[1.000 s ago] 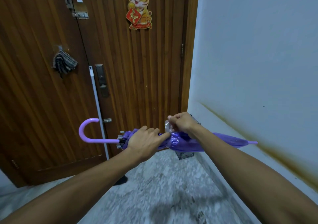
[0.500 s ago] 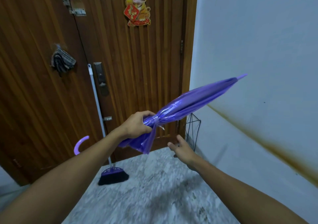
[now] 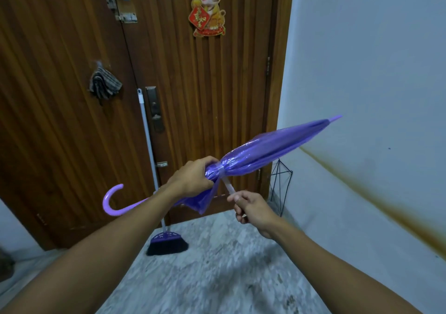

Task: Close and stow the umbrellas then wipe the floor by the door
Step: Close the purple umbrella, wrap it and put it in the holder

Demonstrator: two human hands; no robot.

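Risks first, left to right. The purple umbrella [image 3: 265,152] is folded but not yet secured: hooked handle low at left, tip up and right toward the wall [image 3: 374,72], canopy slack and flaring below the grip. Left hand [image 3: 193,181] is wrapped closed around the bunched canopy near its lower end, carrying the whole thing. If that grip loosens, I'd expect the folds to spring out and the wrap would need redoing. The handle end hangs out past the forearm just above the broom [image 3: 166,239] leaning on the door [image 3: 217,96]; swinging the umbrella could knock the broom over. Right hand [image 3: 251,208] is mostly closed, thumb and fingers pinching the free end of the pale tie strap [image 3: 228,185], which runs up to the canopy just beside the left hand. The strap looks thin; pulling at an angle may slip it out of the pinch or leave the fastener unmated, though the fastener itself is too small to make out. Containers: a black wire stand [image 3: 281,185] sits in the corner between door and wall, below the canopy. It looks empty, lower part hidden behind the right hand. Likely the stow spot; a light frame may tip if the umbrella goes in hard. Floor [image 3: 217,277] by the door not yet wiped.
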